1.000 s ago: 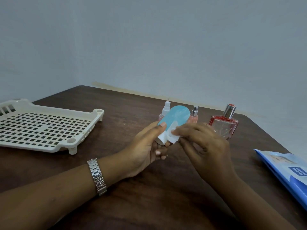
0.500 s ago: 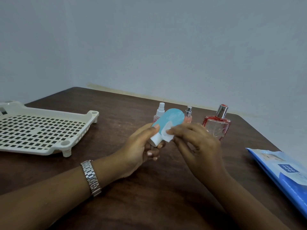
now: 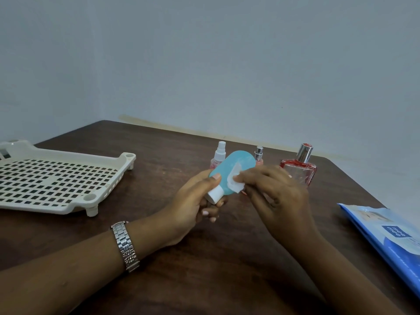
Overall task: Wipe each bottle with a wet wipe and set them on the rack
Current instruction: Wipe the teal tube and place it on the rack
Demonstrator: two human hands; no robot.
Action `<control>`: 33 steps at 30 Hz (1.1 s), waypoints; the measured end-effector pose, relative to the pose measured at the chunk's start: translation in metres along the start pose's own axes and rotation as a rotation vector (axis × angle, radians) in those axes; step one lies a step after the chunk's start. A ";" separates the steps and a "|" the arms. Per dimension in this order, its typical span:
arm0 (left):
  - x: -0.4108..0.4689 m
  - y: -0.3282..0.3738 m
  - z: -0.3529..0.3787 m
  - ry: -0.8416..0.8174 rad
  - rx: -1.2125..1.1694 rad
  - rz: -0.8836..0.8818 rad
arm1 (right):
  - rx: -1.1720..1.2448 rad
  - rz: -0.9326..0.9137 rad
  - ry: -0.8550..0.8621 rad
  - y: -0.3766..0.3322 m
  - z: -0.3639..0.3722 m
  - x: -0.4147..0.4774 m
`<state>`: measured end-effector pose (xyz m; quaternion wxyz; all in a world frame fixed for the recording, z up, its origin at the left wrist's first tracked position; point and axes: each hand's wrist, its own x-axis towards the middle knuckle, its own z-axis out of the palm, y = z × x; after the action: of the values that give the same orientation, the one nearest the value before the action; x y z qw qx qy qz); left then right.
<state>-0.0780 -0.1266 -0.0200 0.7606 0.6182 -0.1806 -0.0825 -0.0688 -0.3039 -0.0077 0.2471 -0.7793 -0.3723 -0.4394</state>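
Note:
My left hand [image 3: 193,203] grips a light blue bottle [image 3: 231,169] near its white cap [image 3: 214,194], holding it tilted above the table with the cap toward me. My right hand [image 3: 275,196] pinches a folded white wet wipe [image 3: 235,181] flat against the bottle's blue face. Behind the hands stand a small pink spray bottle [image 3: 218,155] with a white nozzle, a second small pink bottle [image 3: 258,155] with a silver top, and a red glass perfume bottle [image 3: 300,169] with a silver cap. The cream slotted rack [image 3: 56,183] sits at the left with nothing on it.
A blue pack of wet wipes [image 3: 386,239] lies at the table's right edge. The dark wooden table [image 3: 170,144] meets a pale wall behind the bottles. A metal watch [image 3: 125,244] is on my left wrist.
The wipe has slid a little along the blue bottle's face under my right fingers. My view has shifted slightly, so the rack and bottles sit further left in frame.

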 end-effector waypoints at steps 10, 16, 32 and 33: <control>-0.001 -0.001 0.004 -0.043 0.091 -0.008 | -0.086 0.101 0.076 0.010 -0.008 0.003; 0.001 -0.001 0.000 -0.011 0.142 0.065 | -0.061 -0.020 -0.011 0.005 -0.004 0.001; 0.003 -0.009 -0.003 -0.020 0.301 0.144 | -0.110 -0.018 -0.120 0.003 -0.004 0.006; 0.004 -0.009 -0.003 -0.019 0.303 0.145 | -0.110 -0.013 -0.125 0.006 -0.005 0.006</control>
<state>-0.0724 -0.1269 -0.0282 0.6608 0.7103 -0.2424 -0.0051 -0.0649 -0.3093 -0.0005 0.1773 -0.8151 -0.3674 -0.4114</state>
